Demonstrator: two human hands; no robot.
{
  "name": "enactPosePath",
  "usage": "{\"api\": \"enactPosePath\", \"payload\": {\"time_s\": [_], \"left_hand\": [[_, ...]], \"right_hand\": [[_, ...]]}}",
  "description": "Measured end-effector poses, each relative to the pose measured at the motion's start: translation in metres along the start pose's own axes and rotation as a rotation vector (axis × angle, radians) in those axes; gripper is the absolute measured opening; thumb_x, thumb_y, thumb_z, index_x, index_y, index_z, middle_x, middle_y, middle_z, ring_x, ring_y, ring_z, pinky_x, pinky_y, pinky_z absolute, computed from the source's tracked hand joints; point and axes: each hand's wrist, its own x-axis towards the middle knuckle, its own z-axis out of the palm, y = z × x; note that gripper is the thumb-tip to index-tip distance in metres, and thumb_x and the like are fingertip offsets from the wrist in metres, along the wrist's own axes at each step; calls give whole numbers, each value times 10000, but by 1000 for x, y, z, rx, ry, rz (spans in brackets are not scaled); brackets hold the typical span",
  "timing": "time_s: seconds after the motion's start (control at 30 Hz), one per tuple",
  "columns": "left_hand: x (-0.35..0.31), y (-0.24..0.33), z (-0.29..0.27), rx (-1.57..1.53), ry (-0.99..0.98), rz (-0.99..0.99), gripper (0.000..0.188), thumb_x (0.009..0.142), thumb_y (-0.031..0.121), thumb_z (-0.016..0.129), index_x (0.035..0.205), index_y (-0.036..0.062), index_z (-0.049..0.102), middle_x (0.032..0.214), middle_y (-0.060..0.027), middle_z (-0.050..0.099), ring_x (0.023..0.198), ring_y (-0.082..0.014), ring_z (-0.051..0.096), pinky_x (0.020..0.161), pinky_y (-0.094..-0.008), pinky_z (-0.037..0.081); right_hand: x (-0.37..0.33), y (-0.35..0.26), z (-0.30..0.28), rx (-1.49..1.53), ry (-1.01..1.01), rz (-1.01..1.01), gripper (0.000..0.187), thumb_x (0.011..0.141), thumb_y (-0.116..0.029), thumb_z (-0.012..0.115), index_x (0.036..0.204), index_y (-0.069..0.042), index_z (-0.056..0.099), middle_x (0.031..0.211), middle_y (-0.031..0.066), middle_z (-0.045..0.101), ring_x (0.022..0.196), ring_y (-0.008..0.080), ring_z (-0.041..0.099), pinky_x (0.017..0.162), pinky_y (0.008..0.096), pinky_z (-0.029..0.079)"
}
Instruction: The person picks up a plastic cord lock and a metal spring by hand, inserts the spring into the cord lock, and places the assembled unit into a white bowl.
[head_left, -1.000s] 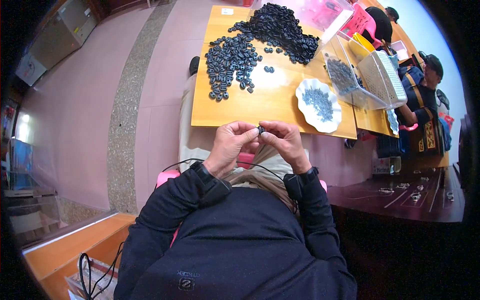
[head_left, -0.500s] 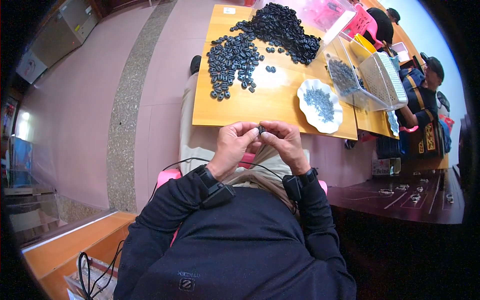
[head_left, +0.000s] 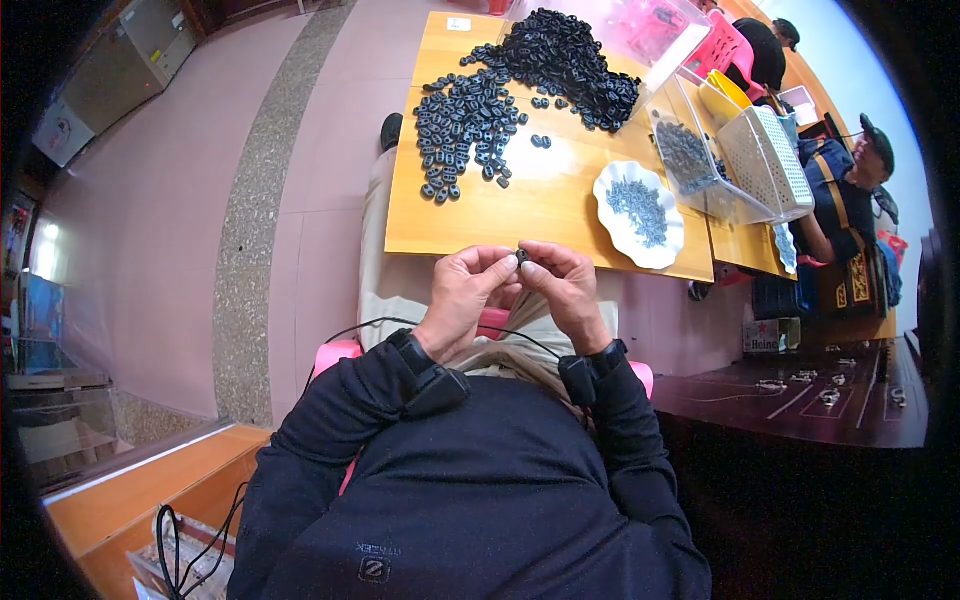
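Just off the near edge of the wooden table [head_left: 440, 228], my left hand [head_left: 462, 295] and my right hand [head_left: 570, 290] meet over my lap. Thumb and fingers of each pinch one small black plastic piece [head_left: 522, 257] between them. Its underside is hidden by my fingers. On the table lie loose oval black two-hole pieces [head_left: 460, 130] at the left. Behind them rises a bigger heap of black pieces [head_left: 565, 65]. A white scalloped dish [head_left: 675, 245] near the right edge holds many tiny grey parts [head_left: 638, 208].
Right of the dish stands a clear plastic bin [head_left: 745, 208] with dark pieces inside, beside a white perforated basket [head_left: 765, 160] and a yellow container [head_left: 725, 92]. A person in a dark cap [head_left: 876, 145] sits farther right. A black cable [head_left: 375, 320] crosses my lap between the wrist devices.
The black piece is turned a little between my fingertips and shows more of its face. Both hands stay in nearly the same place. The person at the right has shifted slightly.
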Motion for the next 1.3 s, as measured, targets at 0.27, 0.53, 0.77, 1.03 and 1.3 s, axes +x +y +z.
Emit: {"api": "enactPosePath", "payload": {"time_s": [0.27, 0.53, 0.77, 1.03, 1.3], "left_hand": [[-1, 5, 0, -13, -69, -56, 138, 889, 66, 657, 1011, 3, 649, 921, -68, 677, 784, -108, 653, 730, -235, 573], [-1, 7, 3, 21, -95, -43, 132, 890, 83, 662, 1000, 13, 646, 910, -53, 675, 776, -100, 643, 701, -231, 565], [3, 8, 5, 9, -87, -7, 159, 902, 116, 656, 1027, 18, 643, 911, -36, 669, 778, -82, 633, 708, -204, 548], [0, 12, 3, 30, -136, -45, 180, 899, 104, 657, 1051, 8, 642, 930, -52, 673, 789, -97, 644, 701, -220, 554], [2, 12, 0, 35, -168, -86, 163, 898, 90, 653, 1035, 3, 636, 915, -55, 667, 789, -112, 647, 730, -245, 563]], "right_hand": [[-1, 3, -9, 236, -67, 22, 259, 875, -2, 638, 1132, 30, 627, 1028, 117, 674, 886, 171, 662, 803, 306, 560], [-3, -2, -5, 236, -102, 21, 270, 886, -38, 643, 1146, 30, 617, 1034, 113, 672, 903, 159, 652, 802, 275, 547], [3, -2, -1, 297, -68, 47, 275, 893, -33, 635, 1158, 33, 616, 1046, 87, 670, 911, 121, 629, 821, 255, 522], [0, 0, -6, 297, -101, 44, 298, 891, -49, 640, 1175, 34, 605, 1070, 134, 669, 905, 166, 658, 823, 289, 550], [-1, -6, -7, 212, -97, 32, 285, 878, -34, 651, 1154, 31, 620, 1056, 121, 672, 918, 160, 651, 824, 297, 550]]}}
